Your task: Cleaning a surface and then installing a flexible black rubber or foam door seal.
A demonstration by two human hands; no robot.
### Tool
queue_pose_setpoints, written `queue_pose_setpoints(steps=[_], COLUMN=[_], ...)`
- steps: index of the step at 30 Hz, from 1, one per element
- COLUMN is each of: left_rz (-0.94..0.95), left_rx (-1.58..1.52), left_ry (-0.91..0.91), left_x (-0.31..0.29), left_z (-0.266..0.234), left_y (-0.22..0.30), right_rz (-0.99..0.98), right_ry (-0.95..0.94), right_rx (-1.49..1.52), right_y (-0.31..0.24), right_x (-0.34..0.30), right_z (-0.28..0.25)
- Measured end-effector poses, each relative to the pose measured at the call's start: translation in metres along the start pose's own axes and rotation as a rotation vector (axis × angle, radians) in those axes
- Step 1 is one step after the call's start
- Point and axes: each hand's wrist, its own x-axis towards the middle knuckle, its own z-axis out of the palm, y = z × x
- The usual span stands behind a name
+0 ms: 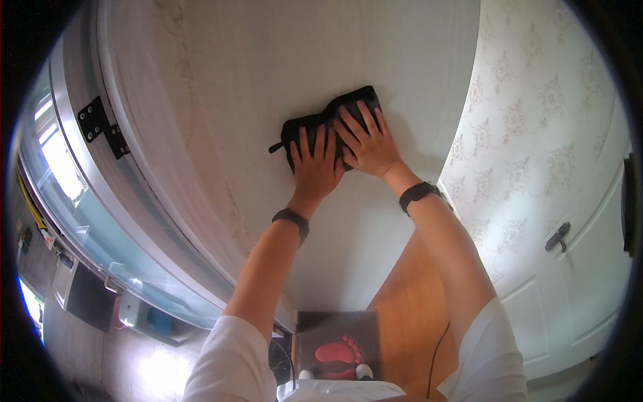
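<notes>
The left hand [316, 162] lies palm down on the left part of a black pouch [313, 122], a little above the middle of the frame, its fingers slightly apart and extended toward the upper edge. The right hand [370, 145] rests the same way on the pouch's right part, its fingers spread wider and pointing toward the upper left. Both hands are flat against it rather than curled around it, and their thumb sides come close together. The pouch sits at a tilt, its right end higher in the frame, with a small loop [275, 147] sticking out at its left end. A black wristband [293, 222] circles the left wrist, and a dark watch [418, 193] the right; white sleeves [493, 355] end near the elbows.

Beneath the pouch spreads a broad pale surface [348, 234]; the fisheye bend makes it hard to tell whether it stands upright or lies flat. At the upper left, a black hinge [94, 119] is fixed beside a curved-looking metal frame. At the bottom centre, a dark mat [309, 325] bears a red footprint [338, 350], next to an orange-brown floor [416, 288]. Patterned wallpaper [516, 124] fills the upper right, with a white door [569, 295] and its dark handle [558, 236] below.
</notes>
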Motion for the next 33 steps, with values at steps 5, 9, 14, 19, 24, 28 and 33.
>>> queue_pose_setpoints(steps=[5, 9, 14, 19, 24, 28, 33], left_rz=[-0.015, 0.004, 0.007, 0.005, -0.038, -0.071, -0.108], left_rx=[0.007, 0.010, -0.008, 0.004, -0.010, -0.065, -0.095], left_ry=[-0.037, -0.061, -0.035, -0.034, -0.086, -0.116, -0.208], left_x=[-0.019, -0.044, -0.055, -0.066, -0.059, -0.057, -0.046], left_z=[0.013, 0.022, 0.026, 0.033, 0.026, 0.019, 0.003], left_y=[0.011, 0.008, 0.016, 0.022, 0.031, 0.035, 0.049], right_rz=[-0.040, -0.056, -0.047, -0.092, -0.124, -0.170, -0.187], right_ry=[-0.011, 0.029, 0.040, 0.021, 0.012, -0.031, -0.038], right_rx=[0.039, 0.070, 0.101, 0.111, 0.118, 0.128, 0.122], right_y=[-0.002, -0.015, -0.016, -0.015, -0.002, 0.005, 0.017], right_x=[-0.018, -0.030, -0.045, -0.053, -0.053, -0.052, -0.056], right_z=[0.006, 0.015, 0.016, 0.018, 0.018, 0.014, 0.008])
